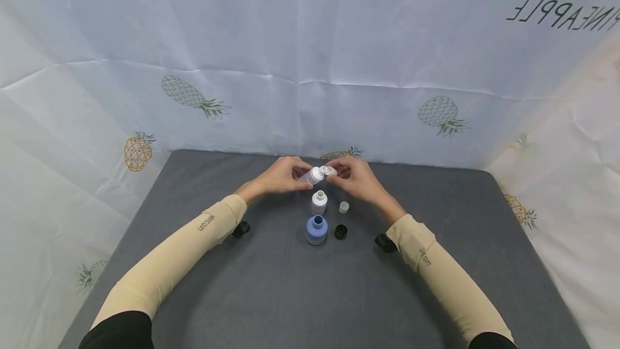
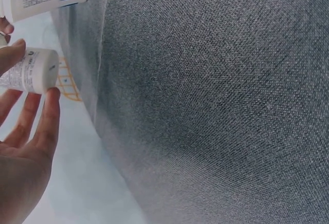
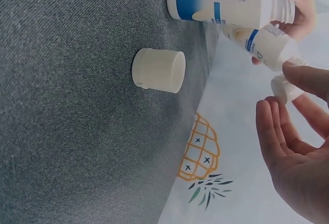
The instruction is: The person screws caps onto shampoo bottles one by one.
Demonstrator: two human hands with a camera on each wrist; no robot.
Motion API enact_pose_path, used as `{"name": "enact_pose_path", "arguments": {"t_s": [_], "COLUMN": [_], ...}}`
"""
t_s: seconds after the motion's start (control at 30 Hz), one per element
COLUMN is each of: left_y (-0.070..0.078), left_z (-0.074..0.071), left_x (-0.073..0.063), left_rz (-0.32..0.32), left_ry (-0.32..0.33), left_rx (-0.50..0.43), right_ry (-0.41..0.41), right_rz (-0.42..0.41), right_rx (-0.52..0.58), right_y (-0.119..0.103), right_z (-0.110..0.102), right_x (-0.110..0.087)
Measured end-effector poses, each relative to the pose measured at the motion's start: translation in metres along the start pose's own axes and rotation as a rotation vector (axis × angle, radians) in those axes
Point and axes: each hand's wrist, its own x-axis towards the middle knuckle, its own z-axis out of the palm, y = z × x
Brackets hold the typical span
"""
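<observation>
Above the far part of the table, my left hand (image 1: 283, 175) grips a small white bottle (image 1: 312, 175) that tilts with its neck toward the right. My right hand (image 1: 358, 178) pinches a white cap (image 3: 282, 89) between thumb and fingers, right at that bottle's mouth. In the left wrist view the fingers hold the small bottle (image 2: 37, 72) around its lower body, base showing. Just nearer stands a larger white bottle (image 1: 318, 204), upright and uncapped, with a blue-banded label in the right wrist view. A white cap (image 1: 344, 207) lies to its right.
In front of the white bottle stands an uncapped blue bottle (image 1: 317, 233), a black cap (image 1: 341, 231) to its right. The grey-covered table (image 1: 290, 295) ends at a white pineapple-print curtain (image 1: 300, 112). Dark wrist devices (image 1: 386, 243) hang below both forearms.
</observation>
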Motion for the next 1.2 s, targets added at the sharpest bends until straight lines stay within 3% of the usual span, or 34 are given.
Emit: {"name": "enact_pose_path", "arguments": {"t_s": [0.33, 0.63, 1.2], "left_y": [0.0012, 0.0026, 0.0028], "left_z": [0.0008, 0.0008, -0.0018], "left_x": [-0.0004, -0.0002, -0.0007], "left_rz": [0.000, 0.025, 0.032], "left_ry": [-0.017, -0.006, 0.003], "left_rx": [0.018, 0.026, 0.049], "right_ry": [-0.001, 0.068, 0.094], "right_rz": [-0.029, -0.039, -0.080], "right_rx": [0.053, 0.107, 0.048], "right_y": [-0.0013, -0.0059, -0.0065], "right_z": [0.0004, 0.0036, 0.0080], "right_x": [-0.0009, -0.0006, -0.0014]}}
